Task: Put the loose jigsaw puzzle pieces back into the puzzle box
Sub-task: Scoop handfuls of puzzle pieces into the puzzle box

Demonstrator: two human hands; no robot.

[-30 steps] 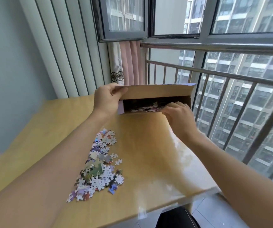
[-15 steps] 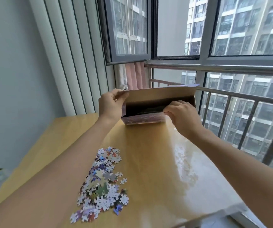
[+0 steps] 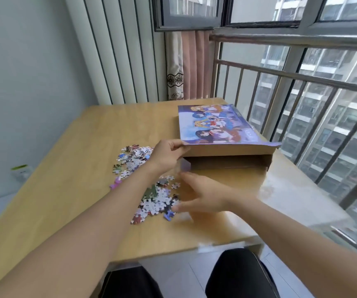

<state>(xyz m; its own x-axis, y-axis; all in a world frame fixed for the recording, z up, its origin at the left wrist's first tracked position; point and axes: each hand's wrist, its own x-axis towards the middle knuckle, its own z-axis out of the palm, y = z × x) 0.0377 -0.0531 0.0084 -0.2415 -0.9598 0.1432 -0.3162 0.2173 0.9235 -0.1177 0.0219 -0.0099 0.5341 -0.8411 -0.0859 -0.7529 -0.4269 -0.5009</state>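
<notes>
The puzzle box (image 3: 214, 125) lies flat on the wooden table (image 3: 83, 151), its illustrated purple face up and its open end facing me. My left hand (image 3: 169, 153) grips the box's near left corner at the raised flap. Loose jigsaw pieces (image 3: 149, 190) lie in a scattered pile left of the box opening, partly hidden under my left forearm. My right hand (image 3: 201, 196), blurred with motion, hovers with spread fingers at the right edge of the pile and holds nothing I can see.
A metal balcony railing (image 3: 302, 87) and windows run along the right side of the table. A white ribbed wall panel (image 3: 117, 50) and a pink curtain (image 3: 190, 65) stand behind. My dark-clad knees (image 3: 235, 274) show below the table's front edge.
The box has come down from a tilted, lifted position to lie flat on the table. My right hand has left the box opening and swept back to the pile of pieces.
</notes>
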